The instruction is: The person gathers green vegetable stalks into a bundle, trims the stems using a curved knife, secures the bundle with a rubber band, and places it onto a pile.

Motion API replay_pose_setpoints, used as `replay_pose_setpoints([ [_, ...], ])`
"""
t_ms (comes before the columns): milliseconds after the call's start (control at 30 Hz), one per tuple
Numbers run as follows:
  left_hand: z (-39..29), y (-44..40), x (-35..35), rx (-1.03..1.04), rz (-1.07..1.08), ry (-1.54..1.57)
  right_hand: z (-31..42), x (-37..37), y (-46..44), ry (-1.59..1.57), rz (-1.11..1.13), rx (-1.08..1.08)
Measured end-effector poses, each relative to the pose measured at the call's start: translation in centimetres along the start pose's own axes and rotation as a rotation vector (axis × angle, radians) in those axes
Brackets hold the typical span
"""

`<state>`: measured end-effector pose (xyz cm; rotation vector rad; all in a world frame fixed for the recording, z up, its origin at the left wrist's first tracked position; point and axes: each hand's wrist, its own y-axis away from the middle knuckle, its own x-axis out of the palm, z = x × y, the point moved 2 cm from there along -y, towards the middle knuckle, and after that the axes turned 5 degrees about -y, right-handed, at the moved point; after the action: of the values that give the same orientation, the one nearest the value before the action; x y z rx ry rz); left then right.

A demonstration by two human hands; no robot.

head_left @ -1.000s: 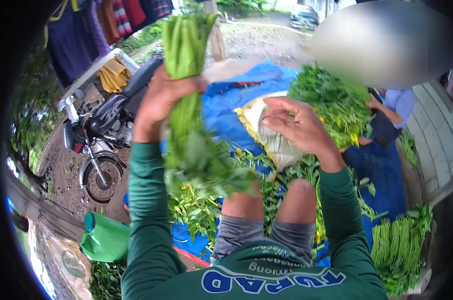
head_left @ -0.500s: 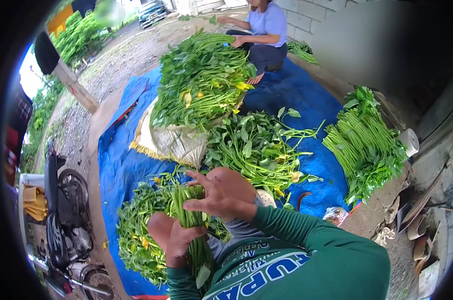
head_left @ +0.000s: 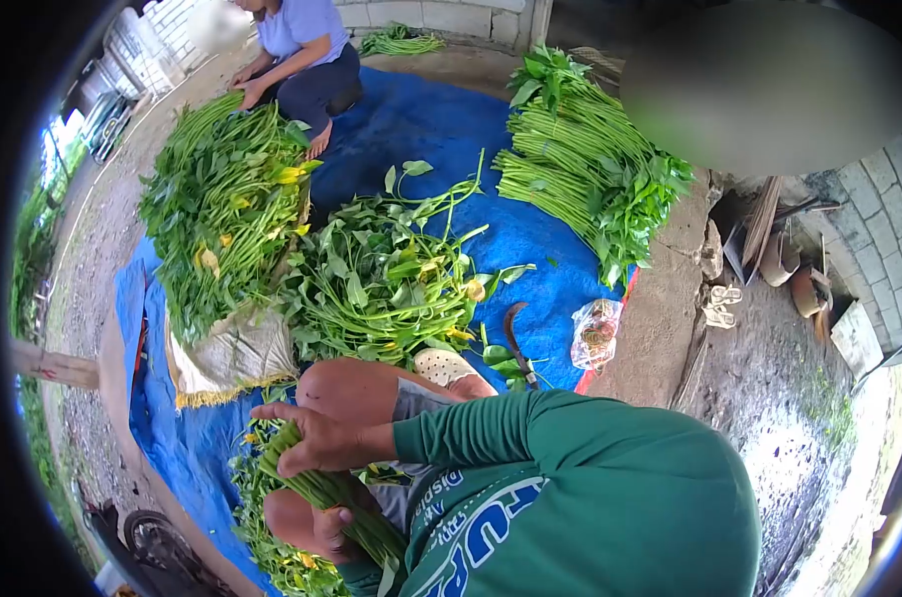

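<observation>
A bundle of water spinach stalks [head_left: 308, 482] lies slanted between my knees. My left hand [head_left: 334, 529] is wrapped around its lower part. Closer to the upper end, my right hand [head_left: 318, 438] closes on the stalks, thumb on one side and index finger stretched along the other. Below my hands spreads a heap of loose leaves and trimmings [head_left: 301, 569], some yellow. Beyond my knee is a pile of loose water spinach [head_left: 371, 289]. A curved sickle [head_left: 516, 338] rests on the tarp to the right.
A blue tarp [head_left: 426, 129] covers the ground. Stacked bundled stalks [head_left: 570, 149] lie at its right side, a plastic bag [head_left: 594, 333] by its edge. At left, a large greens heap [head_left: 227, 199] sits on a sack [head_left: 237, 348]; another person [head_left: 297, 60] crouches behind it, handling stalks.
My view has swung to the right, so the scene sits further left. My right hand has gone from spread fingers beside the bundle to closed around its upper part; the bundle tilts more.
</observation>
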<state>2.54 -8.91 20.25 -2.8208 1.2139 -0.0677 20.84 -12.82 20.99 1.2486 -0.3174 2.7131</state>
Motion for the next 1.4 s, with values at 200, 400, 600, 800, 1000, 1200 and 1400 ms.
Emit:
replay_pose_setpoints([
  [200,-3.0,-1.3,0.5,-0.372,0.221,0.001,0.1,-0.6,-1.1,0.033,-0.060,-0.076],
  [400,-3.5,-0.5,-4.4,-0.483,0.242,-0.359,3.8,2.7,-0.9,0.122,0.114,0.035],
  [600,-14.5,-6.1,-12.7,-0.105,-0.115,-0.676,8.0,-0.3,-1.8,0.674,0.169,-0.292],
  [800,-27.1,-13.3,-7.0,0.442,-0.123,-0.752,18.6,6.7,-1.7,1.158,0.224,-0.864],
  [1000,-26.0,-21.5,11.1,0.555,0.105,-0.424,24.2,6.2,0.1,1.228,-0.080,-0.973],
  [1200,-20.0,-22.6,24.7,0.547,0.487,-0.054,29.0,0.0,10.8,1.815,-0.628,-0.925],
  [1400,-13.7,-20.8,32.1,0.248,0.738,0.346,26.0,-7.7,19.4,1.555,-0.695,-0.687],
])
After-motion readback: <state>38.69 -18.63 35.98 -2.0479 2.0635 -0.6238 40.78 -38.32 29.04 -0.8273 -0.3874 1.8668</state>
